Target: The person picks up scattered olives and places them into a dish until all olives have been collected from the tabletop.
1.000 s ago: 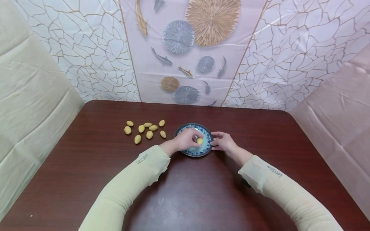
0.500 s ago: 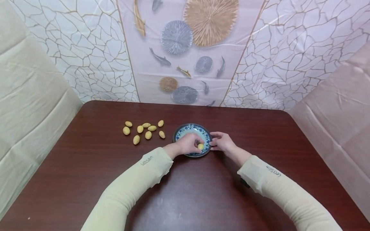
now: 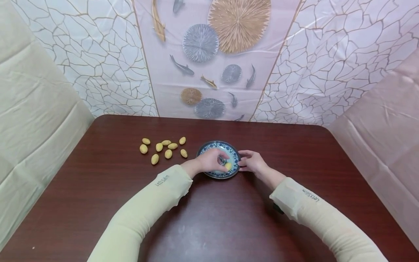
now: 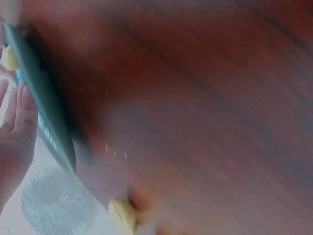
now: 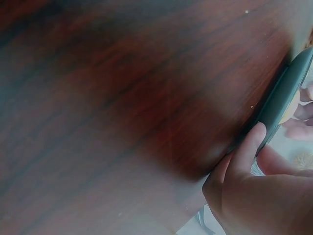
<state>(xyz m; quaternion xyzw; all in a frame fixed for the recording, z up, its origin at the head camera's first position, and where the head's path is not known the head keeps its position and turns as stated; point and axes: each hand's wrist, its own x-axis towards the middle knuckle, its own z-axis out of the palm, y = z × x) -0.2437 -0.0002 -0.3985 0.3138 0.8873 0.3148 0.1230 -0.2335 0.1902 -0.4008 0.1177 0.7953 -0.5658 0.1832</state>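
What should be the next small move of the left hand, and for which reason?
Probably the left hand should lift away and reach for the loose yellow piece nearest the plate. Its thumb and index finger look parted, another yellow piece appears to lie on the plate, and the right hand touches the rim.

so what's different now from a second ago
The left hand brought the yellow piece down onto the plate, then opened and apparently let go. The right hand still holds the plate's edge; the other nine pieces stay put.
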